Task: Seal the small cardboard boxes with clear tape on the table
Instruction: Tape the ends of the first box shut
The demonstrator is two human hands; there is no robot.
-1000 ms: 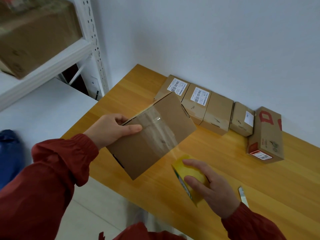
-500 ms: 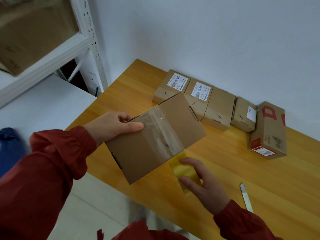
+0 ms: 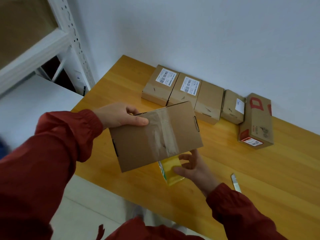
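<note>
1. Head view: left hand [image 3: 121, 116] grips the cardboard box [image 3: 138, 149] by its top-left edge, above the table [image 3: 259, 179].
2. Right hand [image 3: 194, 168], at the box's five o'clock, curls round the tape roll [image 3: 170, 172].
3. Five more boxes [image 3: 209, 101] line the wall at one o'clock.

This looks like a small packing or stock room. In the upper left of the frame stands white slotted metal racking [image 3: 76, 42] with a large brown carton [image 3: 22, 23] on its shelf. Along the plain white wall [image 3: 190, 32], on a wooden surface [image 3: 259, 179], sits a row of small cardboard boxes [image 3: 209, 101], two bearing printed barcode labels [image 3: 165, 77]. A taped box [image 3: 138, 144], a yellow tape roll [image 3: 173, 172] and a utility knife [image 3: 235, 182], lower centre and right, fit parcel work
</note>
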